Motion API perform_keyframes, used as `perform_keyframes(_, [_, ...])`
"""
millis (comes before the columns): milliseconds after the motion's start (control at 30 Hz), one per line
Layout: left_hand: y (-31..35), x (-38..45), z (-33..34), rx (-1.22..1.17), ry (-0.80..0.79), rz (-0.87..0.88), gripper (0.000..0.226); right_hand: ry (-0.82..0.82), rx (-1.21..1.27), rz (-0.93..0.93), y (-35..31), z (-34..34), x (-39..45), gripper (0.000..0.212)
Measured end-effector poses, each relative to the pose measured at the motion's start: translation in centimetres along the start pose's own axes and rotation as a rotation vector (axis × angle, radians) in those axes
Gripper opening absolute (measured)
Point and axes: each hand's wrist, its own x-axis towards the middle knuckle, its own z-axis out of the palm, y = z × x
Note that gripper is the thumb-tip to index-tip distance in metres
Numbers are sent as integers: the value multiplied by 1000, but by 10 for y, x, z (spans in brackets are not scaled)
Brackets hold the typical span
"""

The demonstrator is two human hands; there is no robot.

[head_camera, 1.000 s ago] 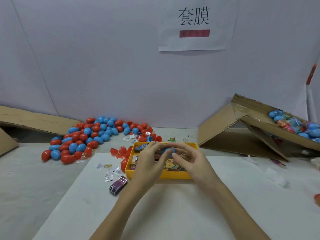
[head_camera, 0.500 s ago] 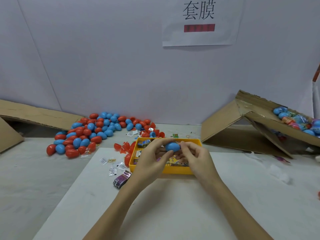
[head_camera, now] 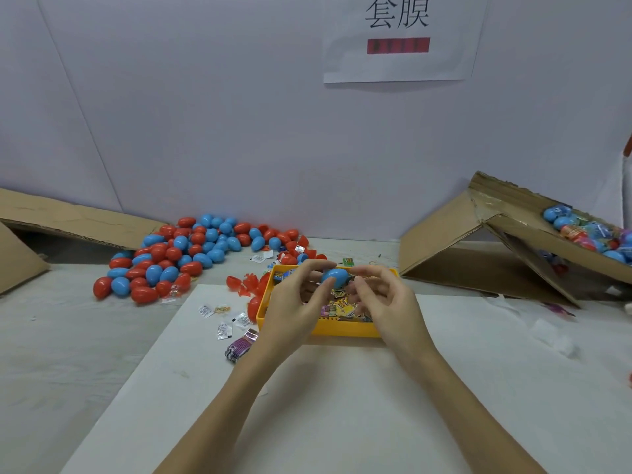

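A blue plastic egg-shaped capsule (head_camera: 335,277) is held in the air between a person's two bare hands. The left hand (head_camera: 295,302) pinches its left end, with the index finger arched over the top and the thumb pressed from below. The curled fingers (head_camera: 372,270) of the right hand (head_camera: 388,302) close on its right end.

Directly beneath the fingers sits a shallow yellow plastic tray (head_camera: 342,330) filled with small printed packets (head_camera: 343,307). The tray stands at the far edge of a white sheet (head_camera: 342,405) spread over the grey table (head_camera: 68,336).

Just left of the left hand's fingers, loose red plastic half-shells (head_camera: 244,285) lie against the tray's side. Nearer the person are a few small white sachets (head_camera: 222,319) and a purple foil packet (head_camera: 241,345).

Farther left and beyond the fingers, a heap of red and blue plastic eggs (head_camera: 191,254) spreads along the foot of the pale wall (head_camera: 205,131), running up to a flattened sheet of brown cardboard (head_camera: 68,217).

Well to the right of the right hand's fingers, a brown cardboard box (head_camera: 461,248) leans at a tilt. Colourfully wrapped eggs (head_camera: 588,230) are gathered in its raised part.

High above the fingers, a white paper sign (head_camera: 398,39) with black characters and a red bar hangs on the wall.
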Motion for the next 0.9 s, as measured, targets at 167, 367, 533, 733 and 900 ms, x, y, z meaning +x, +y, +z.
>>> perform_keyframes(167, [-4,4,-3,-7,80,-97,19,4,-213,-102,5,-1,1,17])
perform_keyframes(367, [-4,7,-6,-138,174,-280,41,-229,-883,-167,16,-1,-1,32])
perform_keyframes(533, [-3,8,-7,-142,229,-276,33,-370,-989,-256,11,7,-5,43])
perform_keyframes(733, [-3,9,-12,-165,193,-289,29,-348,-978,-271,8,19,-7,48])
perform_keyframes(900, [-1,8,-12,-159,227,-275,21,-83,-717,-289,5,13,-6,16])
